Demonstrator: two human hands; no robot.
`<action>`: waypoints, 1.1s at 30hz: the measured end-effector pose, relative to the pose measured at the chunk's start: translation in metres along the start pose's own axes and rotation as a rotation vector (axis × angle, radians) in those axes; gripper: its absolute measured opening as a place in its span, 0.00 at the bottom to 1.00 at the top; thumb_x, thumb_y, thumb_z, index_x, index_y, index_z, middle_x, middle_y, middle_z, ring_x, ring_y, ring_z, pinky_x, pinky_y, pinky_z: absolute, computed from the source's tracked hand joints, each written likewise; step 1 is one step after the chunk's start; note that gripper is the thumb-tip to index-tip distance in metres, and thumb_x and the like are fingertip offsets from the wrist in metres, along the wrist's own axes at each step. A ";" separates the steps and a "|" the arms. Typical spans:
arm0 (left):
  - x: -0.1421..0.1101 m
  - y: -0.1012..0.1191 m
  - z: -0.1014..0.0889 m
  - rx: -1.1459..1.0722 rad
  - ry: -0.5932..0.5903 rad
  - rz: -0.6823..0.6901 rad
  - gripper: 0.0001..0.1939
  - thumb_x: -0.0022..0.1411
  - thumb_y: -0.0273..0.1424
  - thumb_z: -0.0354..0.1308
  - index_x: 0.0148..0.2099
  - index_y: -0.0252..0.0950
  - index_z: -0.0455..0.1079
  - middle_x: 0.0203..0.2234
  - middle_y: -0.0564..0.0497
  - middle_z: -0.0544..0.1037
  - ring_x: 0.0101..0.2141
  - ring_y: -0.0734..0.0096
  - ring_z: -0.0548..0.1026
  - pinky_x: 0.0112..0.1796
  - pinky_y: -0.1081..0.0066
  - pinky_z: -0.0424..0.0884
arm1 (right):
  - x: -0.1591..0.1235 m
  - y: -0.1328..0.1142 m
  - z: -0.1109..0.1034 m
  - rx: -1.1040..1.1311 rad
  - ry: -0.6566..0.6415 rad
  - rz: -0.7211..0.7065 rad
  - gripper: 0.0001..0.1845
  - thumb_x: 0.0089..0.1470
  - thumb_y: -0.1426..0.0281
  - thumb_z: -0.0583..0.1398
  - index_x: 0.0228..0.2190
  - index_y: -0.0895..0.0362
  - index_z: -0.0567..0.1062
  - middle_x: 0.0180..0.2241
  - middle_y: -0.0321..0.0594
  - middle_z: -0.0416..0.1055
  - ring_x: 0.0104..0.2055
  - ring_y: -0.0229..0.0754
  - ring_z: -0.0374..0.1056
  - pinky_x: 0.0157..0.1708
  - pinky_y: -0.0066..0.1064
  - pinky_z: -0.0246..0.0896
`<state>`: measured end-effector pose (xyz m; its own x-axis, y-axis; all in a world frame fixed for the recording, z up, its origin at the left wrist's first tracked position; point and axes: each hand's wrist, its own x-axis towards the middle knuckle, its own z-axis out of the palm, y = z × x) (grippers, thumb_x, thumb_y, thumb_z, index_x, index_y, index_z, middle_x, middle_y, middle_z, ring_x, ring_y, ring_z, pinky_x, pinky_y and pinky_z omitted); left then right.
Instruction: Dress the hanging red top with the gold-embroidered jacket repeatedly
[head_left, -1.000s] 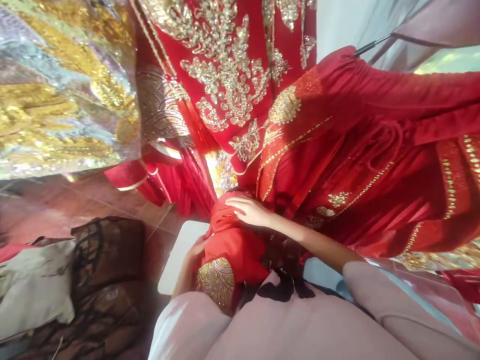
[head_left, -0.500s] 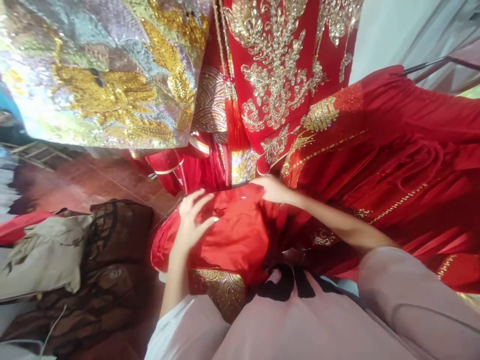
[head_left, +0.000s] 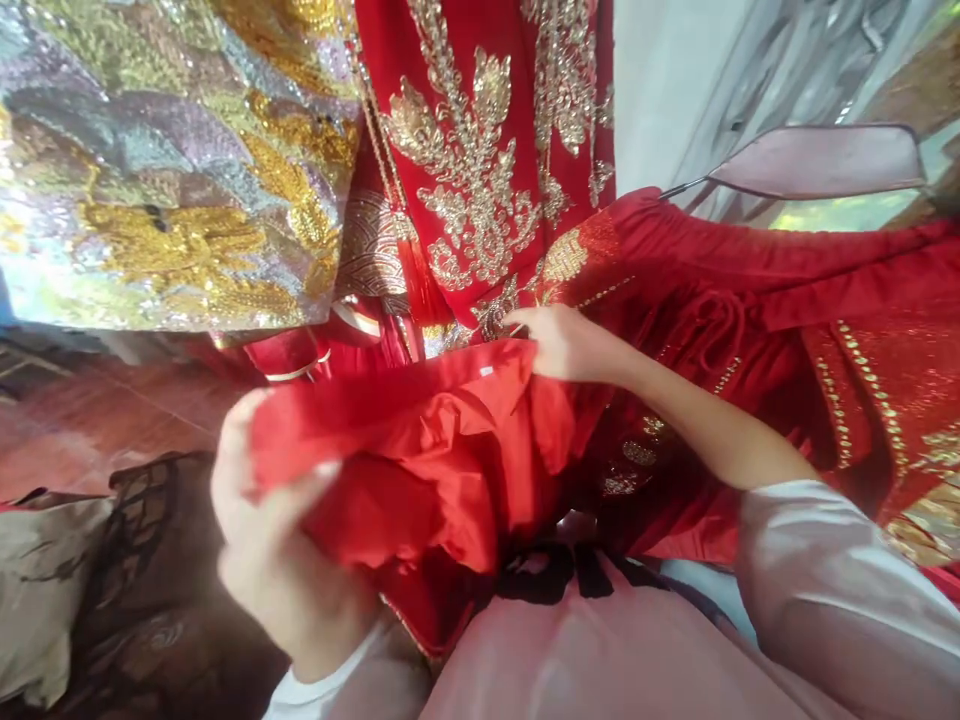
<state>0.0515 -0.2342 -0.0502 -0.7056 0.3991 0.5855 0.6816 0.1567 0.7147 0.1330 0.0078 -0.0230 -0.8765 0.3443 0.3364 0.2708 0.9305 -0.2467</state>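
A bright red garment point(head_left: 420, 450) is stretched between my two hands, its plain inner side and waistband-like edge facing up. My left hand point(head_left: 270, 530) is closed round the left end of that edge, slightly blurred, thumb on top. At the other end my right hand point(head_left: 566, 345) pinches the edge, close to the hanging clothes. A small white tag point(head_left: 486, 371) shows on the band between them. Beside my right forearm a dark red skirt point(head_left: 720, 330) with gold beading and a drawstring hangs from a hanger point(head_left: 817, 165).
Ahead hang a sequinned gold and silver garment point(head_left: 172, 180) and a red piece with gold embroidery point(head_left: 480, 170). A brown patterned bag point(head_left: 157, 570) and a pale cloth point(head_left: 45, 590) lie at the left. White drapery point(head_left: 667, 90) hangs behind.
My left hand, open over the garment before, has gripped its edge and pulled it left and towards me, spreading it. My right hand still pinches the edge. The view has shifted right.
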 end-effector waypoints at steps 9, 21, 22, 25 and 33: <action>0.000 0.013 0.088 0.082 0.258 -0.013 0.49 0.53 0.44 0.59 0.67 0.38 0.34 0.49 0.38 0.68 0.45 0.48 0.73 0.41 0.50 0.71 | -0.001 -0.109 -0.030 0.143 0.177 -0.258 0.28 0.52 0.79 0.47 0.50 0.44 0.69 0.32 0.26 0.73 0.38 0.34 0.70 0.36 0.25 0.62; 0.062 -0.001 0.072 0.041 0.482 0.482 0.05 0.51 0.26 0.54 0.33 0.38 0.68 0.28 0.49 0.70 0.33 0.62 0.73 0.39 0.61 0.70 | 0.046 0.024 -0.102 -0.115 0.019 -0.229 0.29 0.51 0.64 0.63 0.55 0.53 0.67 0.49 0.42 0.68 0.51 0.49 0.63 0.48 0.40 0.58; 0.066 0.000 0.071 -0.008 0.585 0.534 0.06 0.51 0.25 0.54 0.33 0.38 0.69 0.28 0.49 0.69 0.33 0.63 0.72 0.39 0.61 0.69 | 0.044 0.037 -0.108 -0.198 0.050 -0.136 0.25 0.54 0.62 0.61 0.52 0.55 0.70 0.47 0.45 0.70 0.50 0.51 0.63 0.47 0.41 0.58; 0.079 0.008 0.079 -0.133 0.855 0.676 0.05 0.54 0.26 0.55 0.34 0.38 0.71 0.27 0.49 0.66 0.34 0.62 0.70 0.42 0.59 0.67 | 0.029 0.059 -0.119 -0.371 0.012 0.042 0.19 0.56 0.60 0.57 0.43 0.59 0.76 0.41 0.48 0.72 0.45 0.52 0.66 0.43 0.42 0.56; 0.156 0.027 0.196 0.073 0.110 0.681 0.11 0.61 0.32 0.51 0.42 0.37 0.72 0.36 0.43 0.74 0.35 0.64 0.73 0.35 0.67 0.66 | 0.011 0.057 -0.117 -0.285 0.030 -0.056 0.13 0.52 0.66 0.58 0.35 0.58 0.79 0.32 0.43 0.74 0.35 0.43 0.66 0.39 0.35 0.55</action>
<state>-0.0022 0.0099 -0.0142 -0.1288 0.3365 0.9328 0.9883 -0.0340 0.1488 0.1858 0.0795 0.0729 -0.8822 0.2908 0.3703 0.3267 0.9444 0.0368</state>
